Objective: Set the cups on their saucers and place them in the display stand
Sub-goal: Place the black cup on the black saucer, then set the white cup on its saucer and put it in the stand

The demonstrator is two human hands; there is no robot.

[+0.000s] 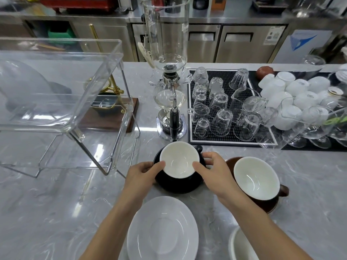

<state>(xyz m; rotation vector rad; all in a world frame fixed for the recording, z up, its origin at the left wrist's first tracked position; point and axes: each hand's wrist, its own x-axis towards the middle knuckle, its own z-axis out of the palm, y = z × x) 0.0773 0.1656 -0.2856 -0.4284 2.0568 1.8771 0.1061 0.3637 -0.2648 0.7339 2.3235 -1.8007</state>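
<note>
A tall clear glass siphon coffee maker (170, 87) stands on the grey marble counter (47, 203). Right of it, upturned clear glasses (221, 109) rest on a black rubber mat (230, 142).

The white cup (237, 246) at the lower right is sliced off by the frame's bottom edge, only a curve of rim showing. The black saucer (178, 182) sits largely hidden beneath its cup and both hands, and the brown saucer (270, 205) peeks out behind the right forearm. Far glassware (317, 119) on the right smears into blur.
</note>
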